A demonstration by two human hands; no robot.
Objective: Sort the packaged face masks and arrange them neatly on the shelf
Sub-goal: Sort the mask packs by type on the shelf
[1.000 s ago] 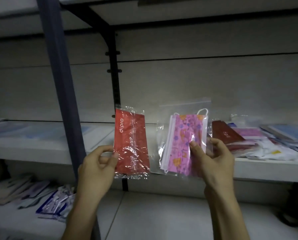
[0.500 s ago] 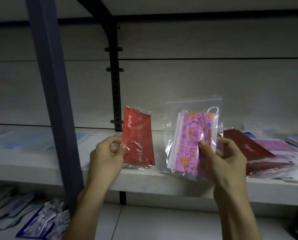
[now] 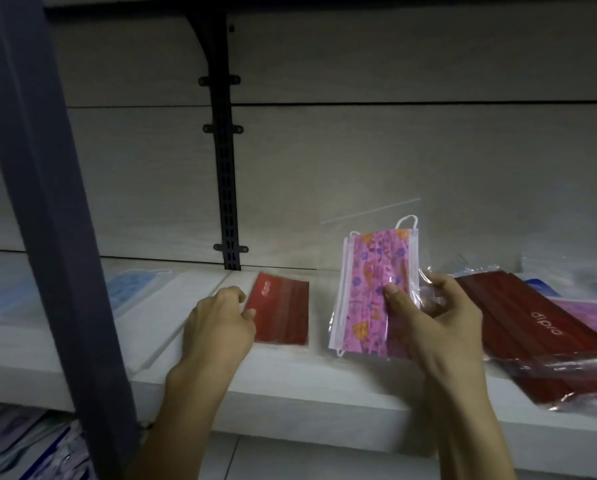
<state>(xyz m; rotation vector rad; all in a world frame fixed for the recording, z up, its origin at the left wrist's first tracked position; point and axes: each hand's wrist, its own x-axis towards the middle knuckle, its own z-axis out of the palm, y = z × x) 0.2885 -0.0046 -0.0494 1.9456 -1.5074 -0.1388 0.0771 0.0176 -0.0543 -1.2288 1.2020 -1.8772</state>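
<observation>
A red packaged mask (image 3: 283, 311) lies flat on the white shelf (image 3: 307, 386). My left hand (image 3: 217, 327) pinches its left edge with thumb and curled fingers. My right hand (image 3: 432, 320) holds a clear bag of pink patterned masks (image 3: 373, 292) upright above the shelf, thumb pressed on its front. A pile of dark red mask packs (image 3: 532, 327) lies on the shelf to the right of that hand, with pink packs (image 3: 591, 313) behind it.
Blue mask packs (image 3: 130, 289) lie on the shelf at left, behind a dark blue upright post (image 3: 51, 216). A black slotted bracket (image 3: 226, 161) runs up the back wall. More packaged masks (image 3: 30, 445) lie on the lower shelf at bottom left.
My left hand lowered the red pack from upright in the air down flat onto the shelf. My right hand kept the pink bag raised; the view moved closer to the shelf.
</observation>
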